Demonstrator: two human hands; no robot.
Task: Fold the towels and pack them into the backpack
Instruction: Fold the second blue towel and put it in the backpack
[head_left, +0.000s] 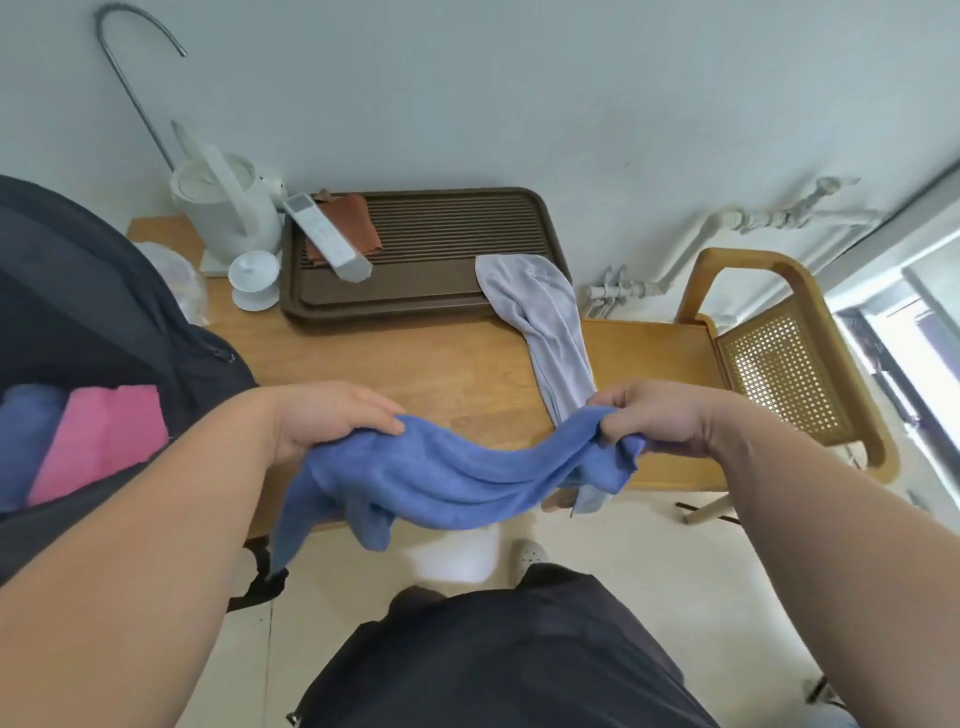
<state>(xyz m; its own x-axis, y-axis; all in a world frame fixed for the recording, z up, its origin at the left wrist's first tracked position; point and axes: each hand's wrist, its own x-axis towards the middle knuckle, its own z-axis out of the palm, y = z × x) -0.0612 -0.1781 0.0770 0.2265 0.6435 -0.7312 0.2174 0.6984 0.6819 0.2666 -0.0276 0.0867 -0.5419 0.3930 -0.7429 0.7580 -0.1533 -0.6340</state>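
The left grip (332, 415) and the right grip (660, 415) each clamped one end of a blue towel (457, 478), which hung between them in a slack, rumpled band over the near edge of the desk (415, 364). The left grip's thumb lay on top of the cloth; a loose tail dropped below it past the desk edge. The right grip's fingers were curled round a bunched end, with a short corner hanging just beneath.

A pale grey towel (550, 332) lay on the desk beyond the right grip, its far end resting on a corner of the brown slatted tray (426, 249).

At the left stood the open dark backpack (104, 291), with a folded pink towel (98, 441) inside it and a darker blue towel (26, 441) beside that.
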